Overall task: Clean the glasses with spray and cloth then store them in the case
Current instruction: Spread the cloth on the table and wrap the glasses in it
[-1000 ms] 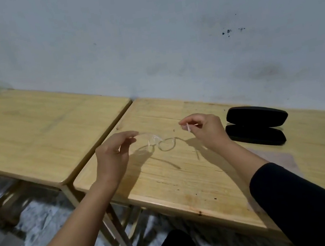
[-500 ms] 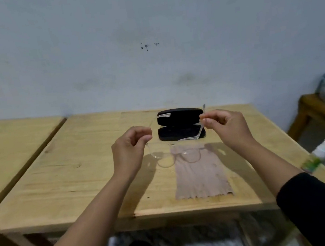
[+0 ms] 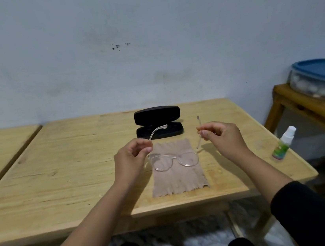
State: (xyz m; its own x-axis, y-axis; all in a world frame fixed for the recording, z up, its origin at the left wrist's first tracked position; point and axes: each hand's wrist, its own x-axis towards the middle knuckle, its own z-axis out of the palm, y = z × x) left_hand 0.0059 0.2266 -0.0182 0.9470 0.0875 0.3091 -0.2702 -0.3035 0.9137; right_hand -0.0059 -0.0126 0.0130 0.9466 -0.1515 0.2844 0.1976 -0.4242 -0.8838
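- The left hand (image 3: 132, 162), just left of the frame's centre, has its fingers curled in, thumb and forefinger pinching the left temple arm of the clear-framed glasses (image 3: 174, 160); that arm's tip sticks up past the fingers toward the case
- The right hand (image 3: 222, 138), right of centre, pinches the other temple arm between curled fingers and thumb, with the arm's end poking up above the knuckles
- Both forearms come up from the lower corners of the frame, bare to dark sleeves at the bottom edge, and the wrists are level with each other
- The glasses hang between the two hands with the temples spread and the lenses low, over the upper part of the brown cloth (image 3: 177, 174); whether the lenses touch the cloth cannot be told
- The cloth lies flat on the wooden table (image 3: 65, 172) in the middle of the frame
- The black case (image 3: 158, 122) sits open just above the cloth, lid standing up at the back
- A small spray bottle (image 3: 283, 144) with a white cap stands near the table's right edge, well apart from the hands
- A blue-lidded container (image 3: 321, 79) rests on a side table at the right edge of the frame
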